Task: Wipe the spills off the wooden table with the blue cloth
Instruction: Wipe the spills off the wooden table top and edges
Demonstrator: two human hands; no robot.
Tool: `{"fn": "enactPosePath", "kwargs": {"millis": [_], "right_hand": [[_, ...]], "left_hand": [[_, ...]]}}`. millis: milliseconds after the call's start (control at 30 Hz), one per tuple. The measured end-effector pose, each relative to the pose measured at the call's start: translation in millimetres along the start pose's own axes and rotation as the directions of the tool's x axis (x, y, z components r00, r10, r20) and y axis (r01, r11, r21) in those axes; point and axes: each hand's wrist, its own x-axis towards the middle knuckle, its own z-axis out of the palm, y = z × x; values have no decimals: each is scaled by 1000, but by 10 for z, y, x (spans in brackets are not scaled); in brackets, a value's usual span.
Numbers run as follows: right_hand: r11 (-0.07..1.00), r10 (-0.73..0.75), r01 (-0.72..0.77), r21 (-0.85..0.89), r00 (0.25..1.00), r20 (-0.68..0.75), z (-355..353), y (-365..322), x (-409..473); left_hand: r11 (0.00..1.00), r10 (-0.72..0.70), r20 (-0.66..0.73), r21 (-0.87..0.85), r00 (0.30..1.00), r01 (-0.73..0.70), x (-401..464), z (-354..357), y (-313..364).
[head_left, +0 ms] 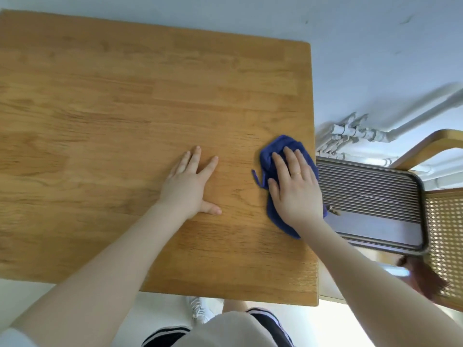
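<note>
The wooden table (pixel 125 108) fills most of the view. Near its right edge lies the bunched blue cloth (pixel 281 149), and my right hand (pixel 294 189) presses flat on top of it, fingers spread and pointing away from me. Part of the cloth sticks out beyond my fingertips and below my wrist. My left hand (pixel 190 184) rests flat on the bare wood to the left of the cloth, fingers apart, holding nothing. I can make out no spill on the wood.
A grey ribbed metal tray (pixel 370 194) sits just beyond the table's right edge, on a wooden chair with a cane seat (pixel 446 236). White pipes (pixel 363 134) run along the floor at the right. My legs and a shoe (pixel 198 309) show below the near edge.
</note>
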Motion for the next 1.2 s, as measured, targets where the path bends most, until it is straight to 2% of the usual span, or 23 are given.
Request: {"fn": "enactPosePath", "kwargs": {"millis": [100, 200, 233, 367, 433, 500, 600, 733, 833, 900, 967, 1033, 1100, 1200], "right_hand": [[989, -144, 145, 3, 988, 53, -36, -86, -391], [942, -333, 336, -12, 938, 94, -69, 99, -209], [942, -331, 335, -32, 940, 84, -59, 162, -88], [997, -46, 50, -60, 996, 71, -16, 241, 207], [997, 11, -6, -77, 998, 64, 17, 157, 56], [997, -3, 6, -73, 999, 45, 8, -4, -314], [989, -137, 141, -38, 986, 92, -38, -258, -1010], [956, -289, 292, -5, 949, 124, -83, -231, -1243], [976, -211, 215, -29, 973, 96, -61, -78, -892], [997, -59, 63, -40, 995, 86, -73, -42, -657], [998, 14, -10, -61, 998, 67, -50, -87, -567], [997, 40, -37, -69, 999, 37, -13, -217, -686], [998, 38, -39, -54, 999, -6, 25, -406, -966], [998, -68, 68, -14, 998, 0, 96, -727, -1369]], "left_hand": [[999, -2, -3, -46, 1000, 2, -7, -6, -7], [999, 1, -27, -34, 1000, -2, 1, -13, 1], [1000, 6, -29, -15, 1000, -6, 6, -13, 1], [999, 0, -11, 36, 1000, 0, 7, 21, -22], [999, -1, 8, 53, 1000, 0, -19, 43, -24], [998, -4, 8, 59, 1000, 4, -43, 40, -21], [998, 17, -65, 63, 998, -13, -64, -14, -4], [989, 143, -208, 67, 968, -132, -224, 80, 52], [983, 181, -210, -1, 961, -186, -425, 227, -4], [984, 178, -122, 11, 976, -178, -561, 325, -95], [981, 178, -8, 81, 984, -176, -705, 371, -207], [976, 174, 48, 127, 984, -179, -858, 389, -342], [981, 152, 46, 111, 987, -156, -979, 400, -467], [984, 107, 34, 137, 994, -110, -1120, 483, -603]]}}
